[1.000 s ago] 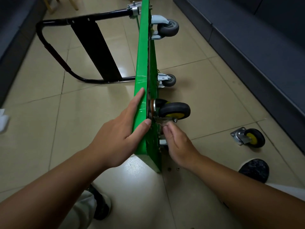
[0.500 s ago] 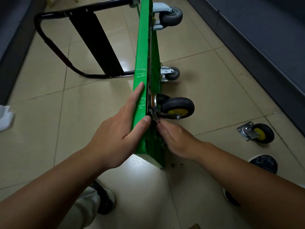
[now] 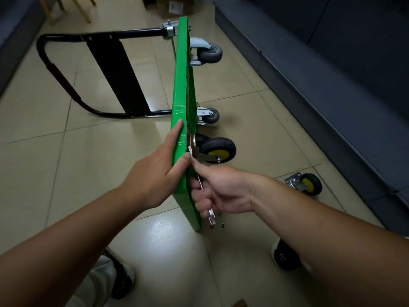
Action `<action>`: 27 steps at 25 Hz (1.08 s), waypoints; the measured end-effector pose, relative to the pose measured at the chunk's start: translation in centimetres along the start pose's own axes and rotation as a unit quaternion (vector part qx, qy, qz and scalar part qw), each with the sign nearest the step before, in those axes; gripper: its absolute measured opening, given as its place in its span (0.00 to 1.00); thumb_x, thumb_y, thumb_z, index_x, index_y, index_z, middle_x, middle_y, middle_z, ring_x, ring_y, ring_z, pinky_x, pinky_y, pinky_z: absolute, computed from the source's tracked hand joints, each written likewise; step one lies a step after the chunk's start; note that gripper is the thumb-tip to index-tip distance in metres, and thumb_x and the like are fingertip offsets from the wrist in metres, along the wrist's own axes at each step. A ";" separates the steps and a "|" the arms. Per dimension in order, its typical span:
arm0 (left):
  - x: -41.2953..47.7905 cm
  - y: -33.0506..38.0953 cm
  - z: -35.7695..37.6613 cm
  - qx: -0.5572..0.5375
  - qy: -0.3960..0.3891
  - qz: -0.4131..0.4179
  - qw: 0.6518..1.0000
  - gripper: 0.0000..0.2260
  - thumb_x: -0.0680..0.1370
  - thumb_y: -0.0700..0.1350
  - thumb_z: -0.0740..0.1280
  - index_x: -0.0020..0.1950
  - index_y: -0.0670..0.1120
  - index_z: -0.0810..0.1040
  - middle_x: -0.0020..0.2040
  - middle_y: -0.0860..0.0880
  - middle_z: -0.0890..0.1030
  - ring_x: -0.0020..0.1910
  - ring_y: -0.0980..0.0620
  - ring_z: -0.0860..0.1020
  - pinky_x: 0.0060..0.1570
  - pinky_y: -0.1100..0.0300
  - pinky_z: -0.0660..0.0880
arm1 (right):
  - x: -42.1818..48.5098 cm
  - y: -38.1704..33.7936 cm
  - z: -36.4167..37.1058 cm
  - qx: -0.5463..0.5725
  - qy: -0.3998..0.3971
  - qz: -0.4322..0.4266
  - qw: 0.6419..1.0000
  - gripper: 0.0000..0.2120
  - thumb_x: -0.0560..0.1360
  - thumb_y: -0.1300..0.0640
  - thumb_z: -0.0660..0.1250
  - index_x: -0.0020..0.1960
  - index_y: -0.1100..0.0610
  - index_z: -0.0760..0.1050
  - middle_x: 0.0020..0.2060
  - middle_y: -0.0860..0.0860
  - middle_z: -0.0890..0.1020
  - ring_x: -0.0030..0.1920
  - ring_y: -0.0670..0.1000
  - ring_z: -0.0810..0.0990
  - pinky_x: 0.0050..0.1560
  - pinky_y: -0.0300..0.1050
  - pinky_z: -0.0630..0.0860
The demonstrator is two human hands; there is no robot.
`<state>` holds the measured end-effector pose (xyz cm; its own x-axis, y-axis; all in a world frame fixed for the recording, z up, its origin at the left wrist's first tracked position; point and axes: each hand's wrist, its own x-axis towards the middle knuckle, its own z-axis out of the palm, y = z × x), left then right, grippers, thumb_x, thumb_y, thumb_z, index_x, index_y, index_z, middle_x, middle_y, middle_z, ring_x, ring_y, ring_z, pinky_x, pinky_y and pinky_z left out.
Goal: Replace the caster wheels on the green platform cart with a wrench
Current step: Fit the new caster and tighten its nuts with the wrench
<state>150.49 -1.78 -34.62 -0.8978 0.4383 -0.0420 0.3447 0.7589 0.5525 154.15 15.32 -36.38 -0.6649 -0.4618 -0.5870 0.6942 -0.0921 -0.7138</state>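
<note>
The green platform cart (image 3: 182, 85) stands on its long edge on the floor (image 3: 88, 173), deck facing left, underside facing right, and both hands are on its near end. The right hand (image 3: 221, 191) is wrapped tight around the wrench (image 3: 212, 216), fingers fully curled on the shaft; its tail pokes out below the fist, and the shaft runs up and away from that grip, close along the cart's underside, toward the mounting plate of the yellow-hubbed caster (image 3: 218, 149) just above and beyond the knuckles. So the wrench's long axis lies nearly parallel to the cart's edge, and my read is that any turn has to swing in the narrow space beside the underside. The left hand (image 3: 159, 173) is pressed flat on the deck side, fingers stretched along the green edge, thumb hooked over it next to the right thumb: bracing, not clenched around anything.

The right hand is the nearer one to the fastener. Whether the wrench head is seated on a nut I cannot tell; the head sits behind the left thumb and the cart's edge. Two grey casters (image 3: 209, 54) sit further up, well beyond the grip. To the right of the grip, a spare yellow caster (image 3: 306, 185) lies apart on the floor, and small nuts (image 3: 223, 224) rest just below the wrench's tail
</note>
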 end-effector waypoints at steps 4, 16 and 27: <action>0.1 -0.3 -0.6 0.010 -0.016 0.004 1.000 0.30 0.83 0.61 0.54 0.78 0.69 0.38 0.77 0.53 0.68 0.58 0.47 0.77 0.49 0.54 0.70 | -1.1 0.4 1.5 -0.005 0.083 0.019 0.996 0.26 0.81 0.32 0.50 0.37 0.52 0.64 0.24 0.47 0.62 0.23 0.47 0.62 0.26 0.38 0.64; 0.1 -0.2 -0.6 -0.011 -0.030 0.004 0.999 0.31 0.77 0.68 0.50 0.76 0.74 0.37 0.70 0.60 0.70 0.48 0.57 0.79 0.46 0.57 0.74 | 5.4 7.4 -6.2 -0.404 0.320 -0.348 0.783 0.18 0.84 0.45 0.50 0.52 0.55 0.72 0.43 0.48 0.75 0.43 0.49 0.73 0.43 0.50 0.73; 0.0 0.2 -0.6 -0.019 -0.021 -0.006 1.000 0.32 0.75 0.67 0.50 0.77 0.73 0.41 0.47 0.65 0.76 0.39 0.58 0.79 0.36 0.52 0.73 | 6.3 6.7 -4.0 -0.318 0.153 -0.286 0.891 0.17 0.85 0.46 0.49 0.57 0.54 0.72 0.44 0.52 0.81 0.44 0.53 0.81 0.44 0.57 0.78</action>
<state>150.36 -1.95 -34.00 -0.8897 0.4488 -0.0833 0.3221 0.7465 0.5823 153.49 15.32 -46.38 -0.9714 -0.2283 -0.0658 -0.0133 0.3286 -0.9444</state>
